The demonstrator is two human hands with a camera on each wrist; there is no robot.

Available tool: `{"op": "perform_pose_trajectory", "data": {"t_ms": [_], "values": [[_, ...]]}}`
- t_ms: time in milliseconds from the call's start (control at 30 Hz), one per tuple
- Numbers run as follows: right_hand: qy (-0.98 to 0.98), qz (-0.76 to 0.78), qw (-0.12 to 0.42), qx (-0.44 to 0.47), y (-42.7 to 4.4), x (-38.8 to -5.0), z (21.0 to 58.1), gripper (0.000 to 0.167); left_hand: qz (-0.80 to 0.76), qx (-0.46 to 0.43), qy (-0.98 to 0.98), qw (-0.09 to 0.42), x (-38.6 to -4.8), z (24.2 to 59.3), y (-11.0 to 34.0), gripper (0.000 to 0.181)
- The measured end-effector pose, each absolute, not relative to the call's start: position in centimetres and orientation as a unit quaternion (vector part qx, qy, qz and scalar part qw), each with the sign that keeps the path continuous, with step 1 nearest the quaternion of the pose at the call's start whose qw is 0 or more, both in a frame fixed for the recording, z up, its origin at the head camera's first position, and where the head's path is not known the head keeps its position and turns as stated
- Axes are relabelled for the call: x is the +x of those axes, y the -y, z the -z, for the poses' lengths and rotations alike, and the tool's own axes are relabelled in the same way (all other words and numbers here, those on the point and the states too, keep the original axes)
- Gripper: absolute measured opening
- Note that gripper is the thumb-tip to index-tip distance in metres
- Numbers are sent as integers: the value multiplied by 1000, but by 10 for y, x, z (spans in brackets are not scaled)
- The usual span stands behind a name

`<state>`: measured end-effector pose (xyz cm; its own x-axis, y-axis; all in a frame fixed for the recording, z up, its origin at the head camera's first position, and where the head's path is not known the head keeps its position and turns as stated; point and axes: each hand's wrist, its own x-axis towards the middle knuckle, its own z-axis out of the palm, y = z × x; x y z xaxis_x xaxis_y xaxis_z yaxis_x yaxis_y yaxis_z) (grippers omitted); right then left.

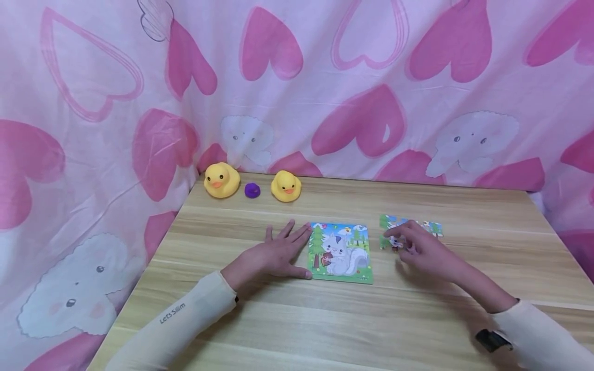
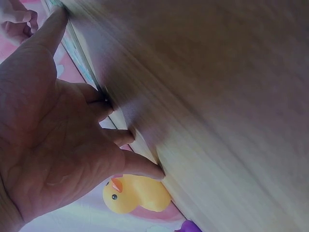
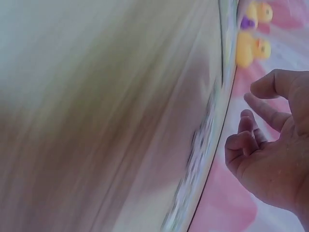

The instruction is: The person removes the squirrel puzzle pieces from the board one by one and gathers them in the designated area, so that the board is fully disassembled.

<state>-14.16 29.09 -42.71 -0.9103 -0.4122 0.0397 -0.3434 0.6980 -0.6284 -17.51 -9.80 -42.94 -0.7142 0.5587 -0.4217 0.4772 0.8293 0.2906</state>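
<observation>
A square picture board (image 1: 345, 252) with a grey squirrel holding an acorn lies flat on the table. My left hand (image 1: 278, 256) rests at its left edge, fingers spread, with the thumb and fingertips touching the board and the tabletop. To the right of the board lie several loose jigsaw pieces (image 1: 389, 221) in a small cluster. Over that cluster hovers my right hand (image 1: 429, 252), its fingers loosely bent and nothing between them. The right wrist view shows this hand (image 3: 270, 145) apart from the pieces (image 3: 193, 164). Some pieces are hidden beneath it in the head view.
At the table's back left stand a large yellow rubber duck (image 1: 221, 180), a small purple toy (image 1: 252, 190) and another yellow duck (image 1: 286, 186). A pink curtain (image 1: 297, 118) with hearts hangs behind the wood-grain table (image 1: 287, 324) and along its left side.
</observation>
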Motion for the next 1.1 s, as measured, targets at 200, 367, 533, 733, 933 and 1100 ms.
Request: {"op": "perform_pose_trajectory", "data": {"t_ms": [200,367,533,733,933,1100], "values": [[-912,330,99,-220,-249,-147,433,44,-80,279,-923,253,-175,429,99,115],[-907,325,142,-228,-218,-145,435,40,-84,280,-922,252,-174,430,99,115],[-903,321,169,-231,-194,-135,432,39,-76,280,-923,252,-175,430,98,115],[-891,343,176,-239,-176,-125,432,59,-67,281,-925,248,-176,433,97,115],[-893,332,178,-246,-166,-119,435,68,-62,281,-925,247,-176,433,96,114],[-902,311,153,-256,-159,-121,436,65,-61,278,-925,250,-176,431,96,114]]}}
